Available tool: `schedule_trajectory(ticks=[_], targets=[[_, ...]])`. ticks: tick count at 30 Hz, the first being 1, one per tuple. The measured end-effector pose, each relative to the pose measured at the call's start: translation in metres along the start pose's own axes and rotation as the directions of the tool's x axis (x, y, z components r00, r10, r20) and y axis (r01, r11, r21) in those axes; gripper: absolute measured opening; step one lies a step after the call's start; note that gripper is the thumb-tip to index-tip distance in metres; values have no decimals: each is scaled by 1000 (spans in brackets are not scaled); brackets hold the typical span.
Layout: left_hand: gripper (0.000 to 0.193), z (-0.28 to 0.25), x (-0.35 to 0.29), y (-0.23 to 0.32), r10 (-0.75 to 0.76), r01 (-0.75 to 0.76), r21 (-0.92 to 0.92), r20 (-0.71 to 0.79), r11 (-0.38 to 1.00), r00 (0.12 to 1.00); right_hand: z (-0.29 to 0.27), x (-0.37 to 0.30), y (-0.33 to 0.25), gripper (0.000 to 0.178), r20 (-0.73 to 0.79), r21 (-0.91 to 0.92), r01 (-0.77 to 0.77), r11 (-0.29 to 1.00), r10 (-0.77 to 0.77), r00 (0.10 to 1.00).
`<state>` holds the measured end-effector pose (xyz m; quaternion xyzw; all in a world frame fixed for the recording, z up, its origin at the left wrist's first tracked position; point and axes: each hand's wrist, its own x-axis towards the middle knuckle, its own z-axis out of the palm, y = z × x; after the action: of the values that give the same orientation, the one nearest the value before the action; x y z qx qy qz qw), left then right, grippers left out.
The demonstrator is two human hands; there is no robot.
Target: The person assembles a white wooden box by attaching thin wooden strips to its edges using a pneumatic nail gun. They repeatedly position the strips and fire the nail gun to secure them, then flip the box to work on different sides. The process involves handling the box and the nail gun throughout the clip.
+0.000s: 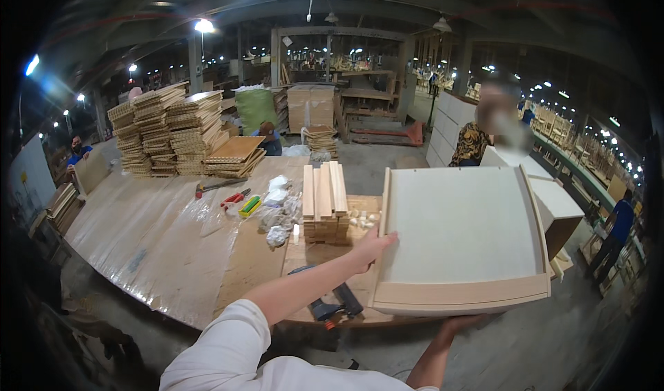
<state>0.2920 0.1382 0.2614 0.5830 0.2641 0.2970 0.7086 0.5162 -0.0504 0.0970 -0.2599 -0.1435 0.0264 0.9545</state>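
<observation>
A shallow wooden drawer with a pale flat bottom and light wood sides is tilted up toward me at the table's right end. My left hand grips its left side, thumb over the edge, the other fingers partly hidden. Under its front rail, my right hand supports it from below, palm against the underside. A black nail gun lies on the table beneath my left forearm. Just beyond that forearm stands a stack of short wood strips, with small pale pieces beside it.
The wide table carries a hammer, red-handled pliers, a yellow-green object and crumpled plastic. Stacked slatted panels line its far side. A person stands beyond the drawer, near white cabinets.
</observation>
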Motion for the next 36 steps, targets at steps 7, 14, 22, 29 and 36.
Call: schedule_trajectory(ticks=[7,14,22,29,36], targets=[[67,79,91,-3,-141,136,162,22,977,990,-84,96,33,76,7,-87,-10,996,11,1000],[71,100,156,6,-267,280,388,-88,878,960,-78,122,67,72,-530,-845,-527,89,-263,806],[55,-7,113,-59,-227,249,-82,210,965,951,-64,105,93,67,-661,-745,-630,219,-371,652],[26,-109,-51,-123,-63,22,320,117,947,991,-78,113,58,59,-442,-888,-338,311,-376,815],[30,-266,-291,-175,278,535,721,-676,440,683,53,-4,25,44,340,-742,590,318,-580,740]])
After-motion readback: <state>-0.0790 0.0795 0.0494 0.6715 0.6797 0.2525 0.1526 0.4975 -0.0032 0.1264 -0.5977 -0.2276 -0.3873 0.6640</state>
